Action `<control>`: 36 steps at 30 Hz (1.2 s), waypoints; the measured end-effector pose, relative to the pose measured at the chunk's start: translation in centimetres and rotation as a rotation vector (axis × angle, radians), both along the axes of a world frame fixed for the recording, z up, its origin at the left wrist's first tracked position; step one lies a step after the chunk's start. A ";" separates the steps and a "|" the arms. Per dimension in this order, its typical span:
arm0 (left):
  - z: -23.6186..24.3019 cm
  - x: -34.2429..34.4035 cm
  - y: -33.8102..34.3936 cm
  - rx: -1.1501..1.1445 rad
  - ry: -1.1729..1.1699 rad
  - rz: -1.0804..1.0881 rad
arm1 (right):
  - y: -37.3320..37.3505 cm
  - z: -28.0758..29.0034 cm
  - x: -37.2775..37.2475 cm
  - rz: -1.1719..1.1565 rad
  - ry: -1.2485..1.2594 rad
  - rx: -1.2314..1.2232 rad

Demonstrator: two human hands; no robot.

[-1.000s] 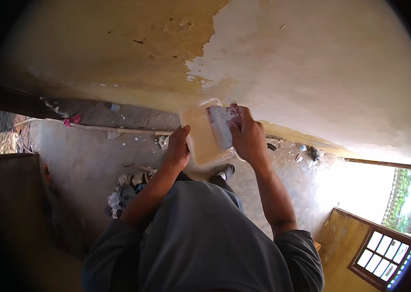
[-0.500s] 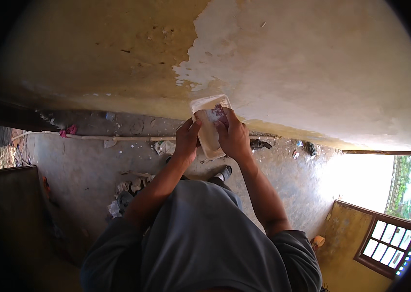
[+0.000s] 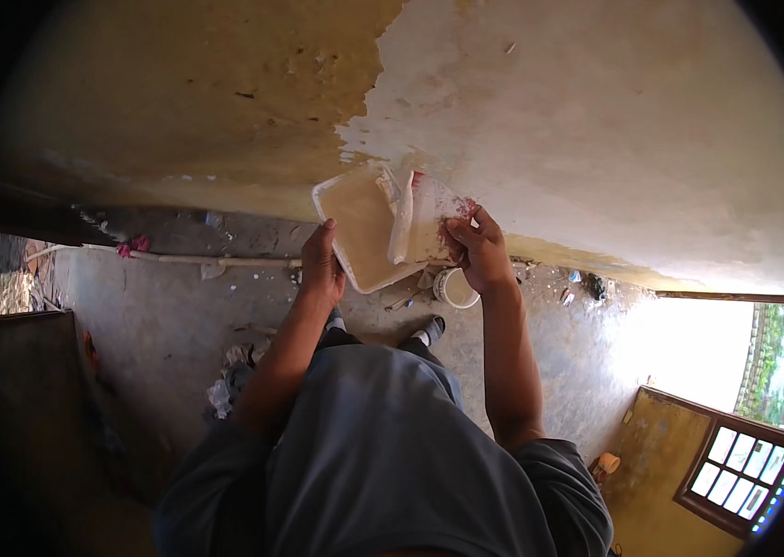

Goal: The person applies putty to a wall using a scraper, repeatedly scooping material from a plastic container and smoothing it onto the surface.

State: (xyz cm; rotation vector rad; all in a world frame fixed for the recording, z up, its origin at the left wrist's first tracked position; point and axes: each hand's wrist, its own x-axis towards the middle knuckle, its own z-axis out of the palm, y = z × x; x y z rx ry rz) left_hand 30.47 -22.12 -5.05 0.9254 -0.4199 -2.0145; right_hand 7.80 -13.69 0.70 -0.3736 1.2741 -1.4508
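Note:
My left hand (image 3: 322,265) grips the near left edge of a shallow, pale rectangular tray (image 3: 346,175), thumb on the rim and fingers underneath. A smooth cream film coats the inside of the tray. In my right hand (image 3: 483,251) is a wide, flat putty spreader (image 3: 436,206), pinched at its reddish-stained right end. A thick roll of cream putty (image 3: 401,227) clings along the spreader's left edge, over the right side of the tray. Both are held in front of the wall (image 3: 540,121), part pale coating and part bare yellow-brown.
A white bucket (image 3: 457,289) stands on the floor below the spreader. A long pole (image 3: 253,263) lies along the wall's foot, with a pink cloth (image 3: 135,246) by it. Rubbish (image 3: 230,376) lies left of my feet. At the right are a bright doorway (image 3: 689,343) and a window (image 3: 740,467).
My hands have moved apart. The spreader has swung rightward and now carries a roll of putty; the tray has turned and tilted left. The bucket has come into view.

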 end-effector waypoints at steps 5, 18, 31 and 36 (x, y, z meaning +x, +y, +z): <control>0.0 3.6 -2.0 -0.045 0.027 0.108 | -0.6 -2.5 0.6 0.022 -0.092 -0.005; 0.3 15.8 -0.8 -0.042 -0.147 0.370 | -7.2 -24.0 10.4 -0.311 -0.693 -0.029; 0.7 16.6 2.9 0.096 -0.187 0.383 | -10.4 -12.6 9.8 -0.245 -0.465 -0.400; 1.2 15.8 2.8 0.157 -0.186 0.381 | -10.3 -21.8 12.3 -0.326 -0.564 -0.087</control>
